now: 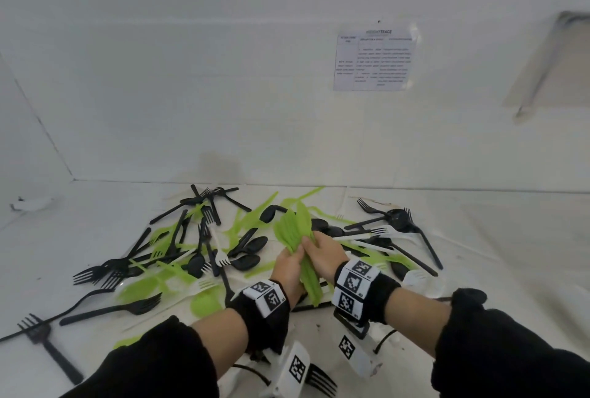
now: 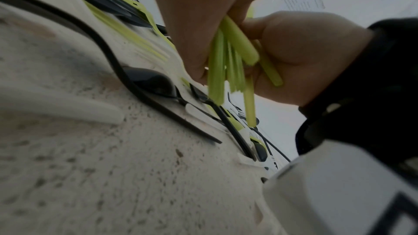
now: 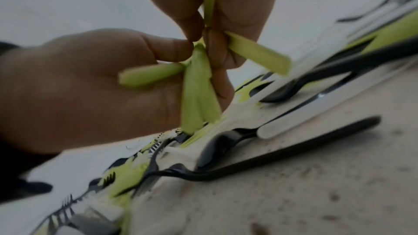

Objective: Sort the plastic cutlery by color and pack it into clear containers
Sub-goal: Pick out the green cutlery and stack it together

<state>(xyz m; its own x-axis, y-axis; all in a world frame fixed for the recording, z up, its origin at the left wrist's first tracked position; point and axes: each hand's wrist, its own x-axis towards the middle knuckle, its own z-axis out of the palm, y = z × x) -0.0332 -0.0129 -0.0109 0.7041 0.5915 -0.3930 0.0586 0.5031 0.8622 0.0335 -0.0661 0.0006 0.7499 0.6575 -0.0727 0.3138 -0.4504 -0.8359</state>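
Just above the table, both hands hold one bundle of green plastic cutlery point(image 1: 295, 231) upright. My left hand point(image 1: 291, 258) grips the bundle's handles from the left, and my right hand point(image 1: 314, 246) pinches them from the right. In the left wrist view the green handles point(image 2: 226, 63) hang down between my left hand point(image 2: 192, 29) and my right hand point(image 2: 300, 54). The right wrist view shows the green handles point(image 3: 199, 88) fanned out between my right hand point(image 3: 224, 6) and my left hand point(image 3: 90, 87). No clear container is plainly visible.
A mixed pile of black cutlery point(image 1: 198, 238), green cutlery point(image 1: 143, 289) and white cutlery point(image 1: 380, 231) covers the white table point(image 1: 479, 254) around the hands. Black forks point(image 1: 48, 343) lie at the front left. A printed sheet point(image 1: 373, 60) hangs on the back wall.
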